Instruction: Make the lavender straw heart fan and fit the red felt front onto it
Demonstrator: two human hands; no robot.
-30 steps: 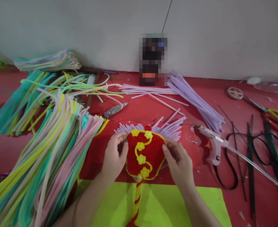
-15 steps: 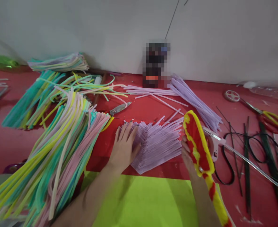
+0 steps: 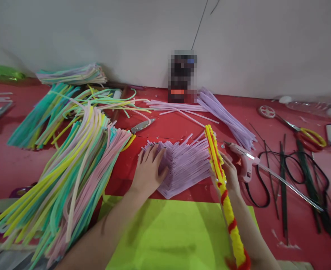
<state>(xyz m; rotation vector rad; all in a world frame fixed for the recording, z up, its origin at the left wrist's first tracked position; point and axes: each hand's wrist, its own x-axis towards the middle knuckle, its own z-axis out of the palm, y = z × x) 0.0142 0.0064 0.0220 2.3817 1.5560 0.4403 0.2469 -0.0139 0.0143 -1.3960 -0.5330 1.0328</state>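
My left hand (image 3: 151, 165) lies flat, fingers spread, on the left part of a lilac V-shaped panel of pipe cleaners (image 3: 189, 170), packed side by side with a seam down it. Loose ends fan out at its upper right. My right hand (image 3: 230, 173) is at the panel's right edge, its fingers stretched out and partly hidden. A yellow and red fuzzy strip (image 3: 231, 225) crosses in front of that hand; I cannot tell whether the hand touches it. Just right of it lies a white glue gun (image 3: 245, 165) with a clear glue stick in its back.
Multicoloured pipe cleaners (image 3: 69, 180) are heaped at left. Beyond the panel lie a small knife (image 3: 143, 126) and a lilac bundle (image 3: 229, 120). Yellow-handled scissors (image 3: 309, 137), dark stems (image 3: 284, 195) and a black cord are at right. A lime sheet (image 3: 165, 236) covers the front.
The yellow and red strip has turned edge-on and swung left. My right hand shows more on its right side. The view has shifted slightly; my left hand stays on the panel.
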